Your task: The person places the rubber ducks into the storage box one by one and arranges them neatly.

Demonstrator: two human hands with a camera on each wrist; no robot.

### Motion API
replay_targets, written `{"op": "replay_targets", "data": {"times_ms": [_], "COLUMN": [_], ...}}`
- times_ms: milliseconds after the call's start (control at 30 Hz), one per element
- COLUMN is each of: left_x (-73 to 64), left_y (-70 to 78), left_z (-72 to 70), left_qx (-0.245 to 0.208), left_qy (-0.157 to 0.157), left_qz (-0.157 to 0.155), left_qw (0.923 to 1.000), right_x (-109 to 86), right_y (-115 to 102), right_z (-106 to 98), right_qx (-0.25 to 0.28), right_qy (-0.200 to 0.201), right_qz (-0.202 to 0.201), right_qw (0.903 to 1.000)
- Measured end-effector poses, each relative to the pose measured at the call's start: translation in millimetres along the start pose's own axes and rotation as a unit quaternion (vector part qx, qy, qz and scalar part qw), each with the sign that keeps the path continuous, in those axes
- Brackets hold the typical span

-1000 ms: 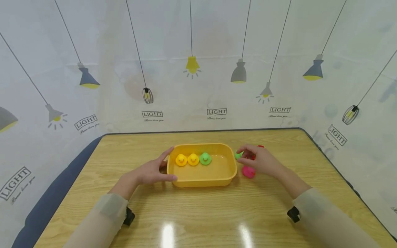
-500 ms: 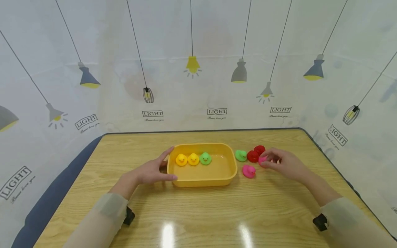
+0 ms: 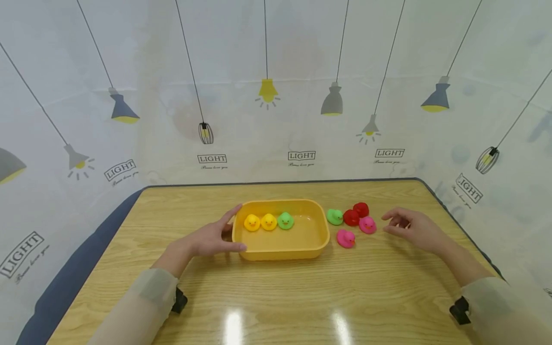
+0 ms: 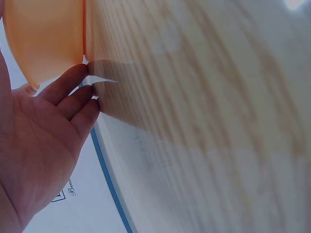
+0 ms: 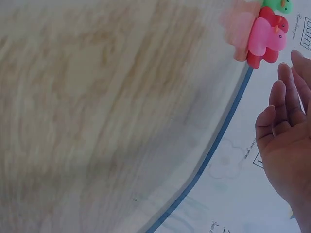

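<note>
My left hand (image 3: 211, 238) holds the left end of a yellow plastic basin (image 3: 280, 255), index finger at the far corner and thumb over the front rim. In the left wrist view, the other fingers (image 4: 73, 99) lie under the basin's outer wall. Two yellow rubber ducks (image 3: 252, 223) and a green rubber duck (image 3: 285, 221) sit in a row inside. To the right of a pink rubber duck (image 3: 367, 224), my right hand (image 3: 418, 231) hovers with loosely bent fingers, nothing in it.
Beside the basin's right end are another green duck (image 3: 335, 216), two red ducks (image 3: 351, 217) and a second pink duck (image 3: 346, 238), nearer the front. A wooden table (image 3: 276, 297) carries everything; behind it hangs a lamp-patterned curtain (image 3: 241, 134).
My right hand has moved right, away from the basin, past the loose ducks. The pink duck near its fingertips half a second ago now stands apart from them. The left hand stays put.
</note>
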State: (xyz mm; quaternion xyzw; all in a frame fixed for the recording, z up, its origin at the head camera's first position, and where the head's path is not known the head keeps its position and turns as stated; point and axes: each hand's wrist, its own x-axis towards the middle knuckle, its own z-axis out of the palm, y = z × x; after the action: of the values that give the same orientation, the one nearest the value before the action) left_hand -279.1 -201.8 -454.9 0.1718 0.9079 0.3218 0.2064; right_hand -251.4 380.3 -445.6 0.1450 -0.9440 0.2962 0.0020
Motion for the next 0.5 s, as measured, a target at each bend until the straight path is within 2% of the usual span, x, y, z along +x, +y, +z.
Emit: {"op": "replay_targets", "data": {"times_ms": [500], "left_x": [2.4], "left_y": [-2.6], "left_z": [0.2], "left_qx": [-0.004], "left_qy": [-0.002], "left_qz": [0.0], "left_qw": [1.0], "right_x": [21.8], "right_y": [-1], "right_z": [17], "right_qx": [0.054], "right_qy": [-0.044], "right_qz": [0.035], "right_qw": [0.9969]}}
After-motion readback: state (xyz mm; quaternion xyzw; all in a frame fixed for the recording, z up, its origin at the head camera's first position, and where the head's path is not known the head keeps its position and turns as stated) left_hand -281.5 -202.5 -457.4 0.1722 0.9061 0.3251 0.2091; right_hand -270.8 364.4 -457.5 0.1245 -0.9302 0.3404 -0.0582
